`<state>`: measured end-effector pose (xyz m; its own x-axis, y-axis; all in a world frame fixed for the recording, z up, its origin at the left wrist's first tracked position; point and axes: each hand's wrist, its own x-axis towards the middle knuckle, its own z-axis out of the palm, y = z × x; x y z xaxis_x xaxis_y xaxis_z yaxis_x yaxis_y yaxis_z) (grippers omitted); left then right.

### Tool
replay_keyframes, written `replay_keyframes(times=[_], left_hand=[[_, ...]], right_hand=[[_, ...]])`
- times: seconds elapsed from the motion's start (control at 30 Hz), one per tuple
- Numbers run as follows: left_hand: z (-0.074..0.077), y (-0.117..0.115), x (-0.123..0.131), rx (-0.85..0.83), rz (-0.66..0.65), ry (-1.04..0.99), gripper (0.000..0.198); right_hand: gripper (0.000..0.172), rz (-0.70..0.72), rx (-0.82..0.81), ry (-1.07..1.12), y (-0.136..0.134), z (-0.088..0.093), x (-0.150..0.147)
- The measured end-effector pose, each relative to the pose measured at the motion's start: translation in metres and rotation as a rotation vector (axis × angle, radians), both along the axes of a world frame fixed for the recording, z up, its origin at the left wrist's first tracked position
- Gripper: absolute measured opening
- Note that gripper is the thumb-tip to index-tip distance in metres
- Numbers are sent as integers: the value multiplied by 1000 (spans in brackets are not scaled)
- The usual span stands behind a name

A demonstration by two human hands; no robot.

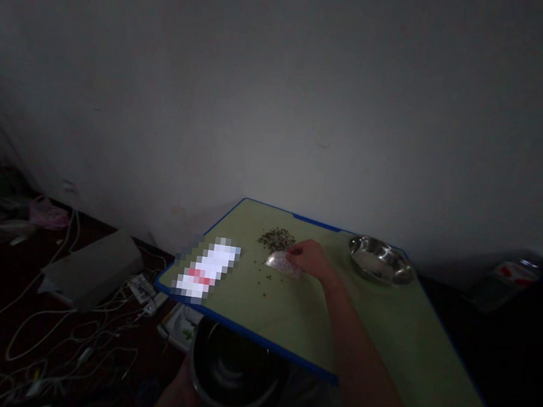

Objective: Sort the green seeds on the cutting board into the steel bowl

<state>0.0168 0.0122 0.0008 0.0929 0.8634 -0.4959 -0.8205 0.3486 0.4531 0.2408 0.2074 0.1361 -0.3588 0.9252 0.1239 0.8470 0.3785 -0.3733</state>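
1 clear plastic piece (279, 262) is pinched in the R hand (313, 260) over the board (296, 318), just beside the pile of dark bits (275, 237); a bowl (234, 367) is gripped by the L hand (181, 386) below the near edge. Prob best moved low & gently so bits aren't scattered.

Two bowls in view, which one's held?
The lower bowl, held in the left hand below the near edge of the green tabletop; the shiny bowl stands on top, untouched.

At right, board (423, 366) is open before steel bowl (398, 258).
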Motion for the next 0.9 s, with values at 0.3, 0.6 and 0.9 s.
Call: replay_keyframes(times=[0.3, 0.6, 0.9], left_hand=[[1, 1, 0, -90, -50, -40, 38], [-6, 2, -3, -128, -69, -91, 41], [18, -2, 2, -99, -51, -153, 24]], right_hand=[[26, -5, 8, -19, -3, 3, -3], [22, -46, -38, -2, -5, 9, 1], [18, -71, -273, 246, -11, 13, 3]])
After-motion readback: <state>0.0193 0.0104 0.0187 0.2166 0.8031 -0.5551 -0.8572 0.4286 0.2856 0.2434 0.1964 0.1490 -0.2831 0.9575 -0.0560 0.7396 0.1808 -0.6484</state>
